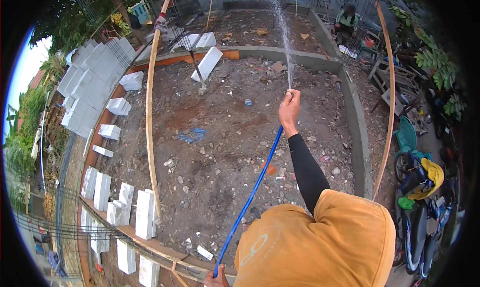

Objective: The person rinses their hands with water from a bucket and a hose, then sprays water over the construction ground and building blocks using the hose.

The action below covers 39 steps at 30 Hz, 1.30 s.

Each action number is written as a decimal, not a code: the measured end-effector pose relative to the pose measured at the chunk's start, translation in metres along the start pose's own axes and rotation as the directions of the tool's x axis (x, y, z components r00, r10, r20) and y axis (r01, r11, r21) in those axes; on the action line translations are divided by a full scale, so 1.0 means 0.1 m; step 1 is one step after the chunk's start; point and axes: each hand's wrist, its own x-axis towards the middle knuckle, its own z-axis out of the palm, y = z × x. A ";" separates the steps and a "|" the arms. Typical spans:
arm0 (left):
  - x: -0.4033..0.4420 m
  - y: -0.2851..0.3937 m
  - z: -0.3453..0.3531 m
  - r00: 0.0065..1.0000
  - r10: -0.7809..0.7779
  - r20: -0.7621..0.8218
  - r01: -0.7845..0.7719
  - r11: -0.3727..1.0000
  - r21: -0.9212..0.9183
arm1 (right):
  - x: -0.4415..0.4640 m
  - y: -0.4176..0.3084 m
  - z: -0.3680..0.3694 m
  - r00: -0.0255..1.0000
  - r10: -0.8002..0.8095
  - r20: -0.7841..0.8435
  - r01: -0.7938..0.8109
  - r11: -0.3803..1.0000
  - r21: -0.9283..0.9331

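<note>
My right hand [289, 111], stretched out in front in a black sleeve, is closed around the end of a blue hose [255, 189]. A spray of water [284, 29] leaves that end and arcs away over the ground. Lower down, at the bottom edge of the view, my left hand [216, 278] is wrapped round the same hose, partly cut off by the frame. Between the two hands the hose hangs in a slight curve above stony soil [215, 152].
Low cement walls [357, 132] border the plot. Wooden poles [151, 112] stand left and right. White blocks [145, 214] line the left side, near a large stack [95, 84]. A person [346, 24] sits at the back right. Motorbikes [425, 222] stand at right.
</note>
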 end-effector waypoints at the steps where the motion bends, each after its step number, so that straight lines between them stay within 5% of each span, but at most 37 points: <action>1: 0.01 -0.11 0.05 1.000 0.000 0.000 0.000 1.000 -0.001 | 0.00 0.00 -0.02 1.000 0.015 -0.006 -0.015 1.000 -0.006; 3: 0.03 -0.40 0.16 0.969 0.163 -0.184 -0.154 0.986 0.063 | -0.01 0.02 -0.04 1.000 0.030 -0.010 -0.030 0.999 -0.012; 7: 0.06 -0.60 0.17 0.979 0.142 -0.148 -0.137 0.990 0.045 | -0.01 0.09 -0.05 1.000 0.005 -0.029 -0.007 0.998 -0.057; 9: 0.14 -0.74 0.16 0.807 0.580 -0.110 -0.505 0.775 0.379 | -0.02 0.07 -0.06 0.999 -0.007 -0.032 0.005 0.997 -0.071; 10: 0.13 -0.82 0.17 0.808 0.579 -0.109 -0.504 0.776 0.380 | -0.02 0.06 -0.07 0.999 0.011 -0.030 -0.013 0.998 -0.064; 12: 0.06 -0.45 0.11 0.991 0.095 -0.098 -0.092 0.995 0.034 | -0.03 0.07 -0.07 0.999 0.030 -0.028 -0.032 0.998 -0.057; 30: 0.04 -0.32 0.15 0.992 -0.017 -0.121 -0.002 0.988 -0.152 | -0.01 0.00 -0.09 0.995 0.090 -0.042 -0.093 0.992 -0.086; 37: 0.05 -0.25 0.08 0.994 -0.100 -0.045 0.094 0.987 -0.127 | 0.00 0.06 -0.07 0.994 0.097 -0.054 -0.101 0.991 -0.088; 39: 0.07 -0.36 0.13 0.992 -0.041 -0.120 0.041 0.999 0.002 | 0.01 0.09 -0.06 0.993 0.109 -0.054 -0.114 0.989 -0.095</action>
